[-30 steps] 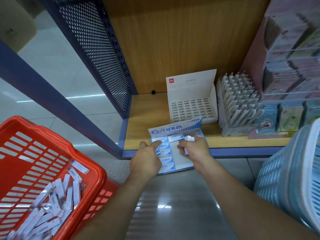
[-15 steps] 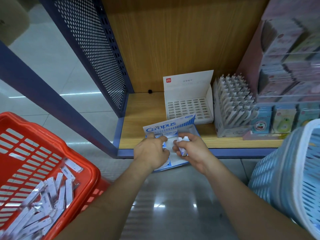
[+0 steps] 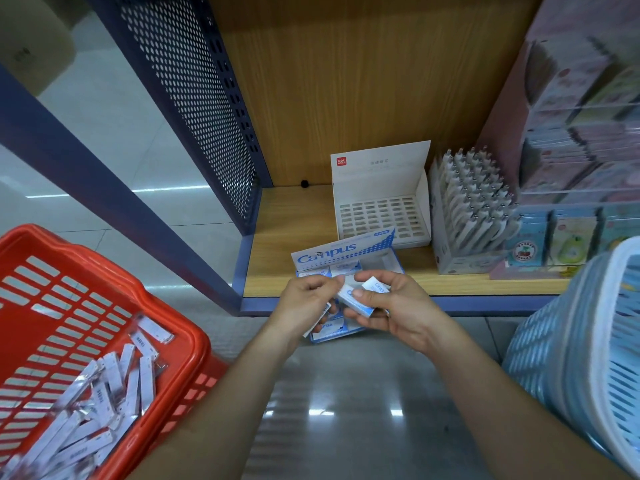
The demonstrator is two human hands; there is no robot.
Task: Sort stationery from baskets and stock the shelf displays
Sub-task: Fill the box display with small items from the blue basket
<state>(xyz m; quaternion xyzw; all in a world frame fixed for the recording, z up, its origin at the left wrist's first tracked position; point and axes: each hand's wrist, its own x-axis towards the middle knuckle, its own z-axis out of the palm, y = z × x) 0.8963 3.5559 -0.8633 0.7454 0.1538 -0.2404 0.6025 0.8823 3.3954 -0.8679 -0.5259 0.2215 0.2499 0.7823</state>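
Observation:
A blue-and-white Campus display box [image 3: 343,252] lies at the front edge of the wooden shelf [image 3: 277,268], its lid flap up and several small erasers in rows inside. My right hand [image 3: 388,306] holds a few white Campus erasers [image 3: 356,299] just in front of the box. My left hand [image 3: 304,303] is curled beside it, fingertips pinching the end of one of those erasers. Both hands hover over the box's near half and hide it.
A red basket [image 3: 166,313] with several white wrapped packets sits on the floor at left. A pale blue basket [image 3: 588,341] stands at right. On the shelf are an empty white slotted display box [image 3: 381,188], a box of white pens [image 3: 467,209] and pastel packs.
Both hands have drawn back from the box toward me and come together. The left hand, which pointed into the eraser rows, now pinches an eraser held by the right hand.

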